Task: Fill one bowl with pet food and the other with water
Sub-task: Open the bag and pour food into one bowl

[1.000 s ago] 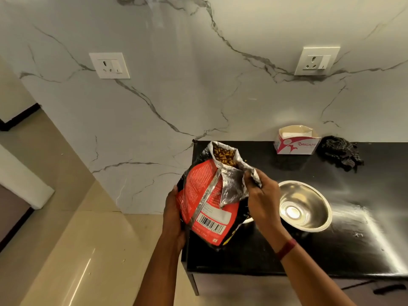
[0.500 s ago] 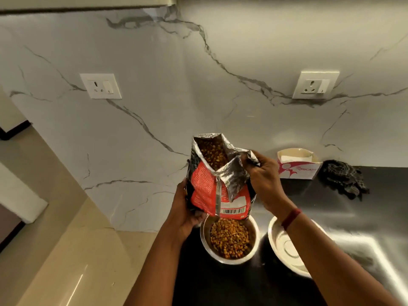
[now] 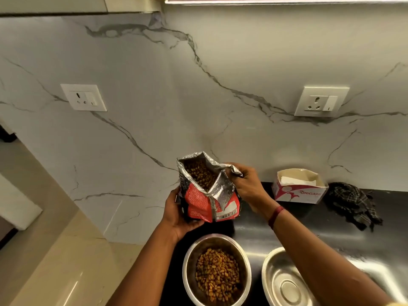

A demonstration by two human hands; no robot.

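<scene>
While the pet food bag (image 3: 207, 193) sits upright above the counter (image 3: 309, 235), left hand (image 3: 178, 215) grips its base and right hand (image 3: 247, 184) pinches the foil lip. Kibble-filled bowl (image 3: 217, 270) sits at the counter's left edge, empty bowl (image 3: 284, 281) just beside it. Tissue box (image 3: 299, 188) and dark cloth (image 3: 353, 206) along the back edge, marble wall (image 3: 154, 96) behind.
</scene>
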